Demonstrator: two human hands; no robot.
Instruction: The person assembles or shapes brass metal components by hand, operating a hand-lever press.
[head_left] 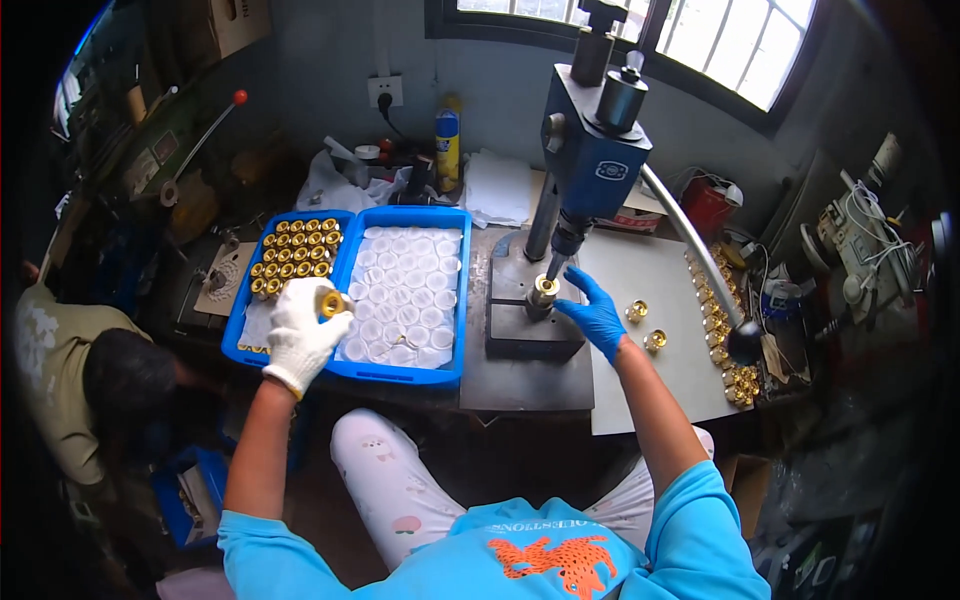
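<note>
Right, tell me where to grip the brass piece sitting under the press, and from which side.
Pinch the brass piece by its round side wall, coming in from the right, where the right hand already is. The press ram hangs directly above, so the top looks blocked.

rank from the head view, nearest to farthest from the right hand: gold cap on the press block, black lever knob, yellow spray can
1. Gold cap on the press block, just left of the right hand.
2. Black lever knob, to its right.
3. Yellow spray can, far back left by the wall.
</note>
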